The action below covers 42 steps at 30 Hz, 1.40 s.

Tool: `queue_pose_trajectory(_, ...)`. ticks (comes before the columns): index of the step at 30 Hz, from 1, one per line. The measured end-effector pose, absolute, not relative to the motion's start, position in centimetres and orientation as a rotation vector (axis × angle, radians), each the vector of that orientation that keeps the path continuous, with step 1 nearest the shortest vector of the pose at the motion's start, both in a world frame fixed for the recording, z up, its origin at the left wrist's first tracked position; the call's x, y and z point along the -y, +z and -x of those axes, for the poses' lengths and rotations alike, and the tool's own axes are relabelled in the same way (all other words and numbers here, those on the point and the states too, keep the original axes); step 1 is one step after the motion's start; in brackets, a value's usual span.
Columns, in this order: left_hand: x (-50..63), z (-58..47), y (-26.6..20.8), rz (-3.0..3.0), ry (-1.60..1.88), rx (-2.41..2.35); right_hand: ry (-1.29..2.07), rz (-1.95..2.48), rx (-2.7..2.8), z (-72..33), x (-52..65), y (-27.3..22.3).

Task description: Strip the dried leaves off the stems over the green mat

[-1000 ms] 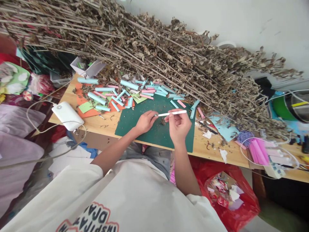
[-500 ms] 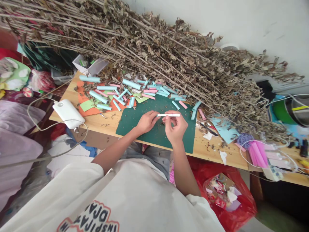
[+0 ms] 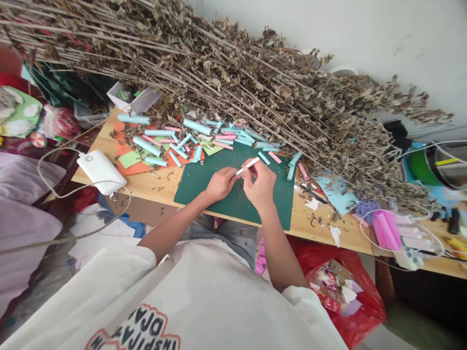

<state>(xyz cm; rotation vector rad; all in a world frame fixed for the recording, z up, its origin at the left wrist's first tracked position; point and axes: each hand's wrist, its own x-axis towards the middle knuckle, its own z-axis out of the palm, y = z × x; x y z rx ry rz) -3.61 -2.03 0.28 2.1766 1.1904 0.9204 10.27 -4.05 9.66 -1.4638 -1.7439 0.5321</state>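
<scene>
A slim white pen (image 3: 251, 164) slants up to the right over the green cutting mat (image 3: 193, 182). My right hand (image 3: 260, 184) grips it between thumb and fingers. At its lower left end, the fingertips of my left hand (image 3: 221, 183) are pinched together, and a small pale bit shows there. Whether that bit is part of the pen or a separate piece I cannot make out. Just beyond the hands lie several rolled paper tubes, among them a blue tube (image 3: 197, 127) and a pink tube (image 3: 275, 157).
A big bundle of dried stalks (image 3: 233, 73) spans the back of the wooden table (image 3: 153, 187). To the left sits a white power bank (image 3: 101, 171) with a cable. Orange paper (image 3: 133, 170) lies under some tubes. A red bag (image 3: 365, 311) of scraps hangs below the right edge.
The pen has swung from nearly level to a slant, its right end now higher. My right hand has moved slightly left, closer to my left hand, which stays about in place.
</scene>
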Motion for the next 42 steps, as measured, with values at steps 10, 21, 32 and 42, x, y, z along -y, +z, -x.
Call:
queue_pose_trajectory(10,2.1,3.7,0.5,-2.132,0.945,-1.228,0.485,1.409,1.467,-10.7,6.0,11.7)
queue_pose_trajectory(21,1.9,3.5,0.1,-2.186,0.906,-1.248,0.397,1.423,1.420,-10.9,5.7,10.5)
queue_pose_trajectory(32,1.9,3.5,0.1,-2.152,0.906,-1.257,0.187,2.192,1.871,-18.0,5.4,5.4)
queue_pose_trajectory(42,2.1,3.5,0.1,-2.165,0.888,-1.286,0.265,1.865,1.946,-14.8,7.3,3.3)
